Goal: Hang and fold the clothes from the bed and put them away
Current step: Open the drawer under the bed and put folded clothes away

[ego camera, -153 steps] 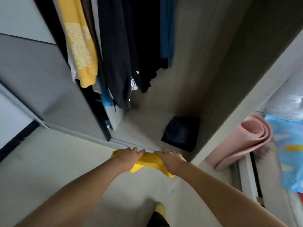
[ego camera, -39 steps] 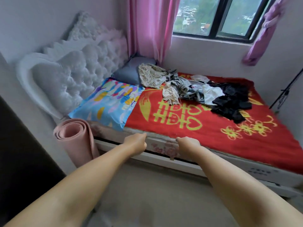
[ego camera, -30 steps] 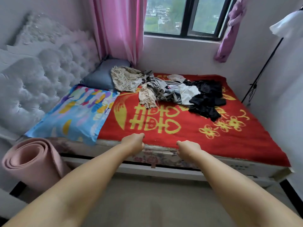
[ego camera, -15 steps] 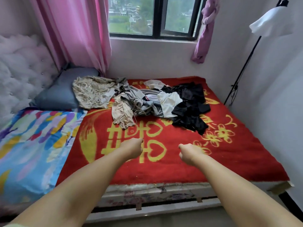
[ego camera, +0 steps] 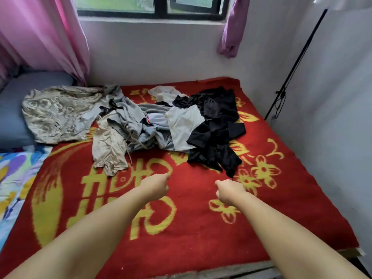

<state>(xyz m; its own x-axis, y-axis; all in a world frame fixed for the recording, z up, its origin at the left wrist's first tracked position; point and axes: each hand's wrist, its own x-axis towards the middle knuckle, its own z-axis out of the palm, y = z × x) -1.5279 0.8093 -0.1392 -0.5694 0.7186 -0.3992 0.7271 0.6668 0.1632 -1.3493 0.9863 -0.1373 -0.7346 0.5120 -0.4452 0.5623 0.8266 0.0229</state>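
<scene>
Clothes (ego camera: 161, 125) lie in a loose heap on the red blanket (ego camera: 201, 228) of the bed, well beyond the fingertips of both hands and touched by neither. Left hand (ego camera: 155, 185) and right hand (ego camera: 229, 191) reach forward side by side above the blanket, backs up, with bare blanket showing between them; the fingers of each are curled under into a loose fist and hold nothing. Nearest the left fingers is a beige top (ego camera: 108, 150), its hem just ahead and to their left. Farther out in the same direction a patterned tan garment (ego camera: 58, 111) spreads across a grey pillow (ego camera: 12, 109). Straight ahead of both fists, grey garments (ego camera: 132, 121) tangle with a white shirt (ego camera: 183, 125). Ahead of the right fingers, black garments (ego camera: 217, 129) trail towards that fist, the lowest corner near it but apart. A small white piece (ego camera: 165, 92) lies at the far edge of the heap. Left of the left forearm lies a multicoloured pillow (ego camera: 14, 178). Past the heap stand a white wall, a window (ego camera: 153, 7), a pink curtain (ego camera: 40, 33) at left and a purple curtain (ego camera: 233, 27) at right. A black stand (ego camera: 291, 71) leans up the right-hand wall.
</scene>
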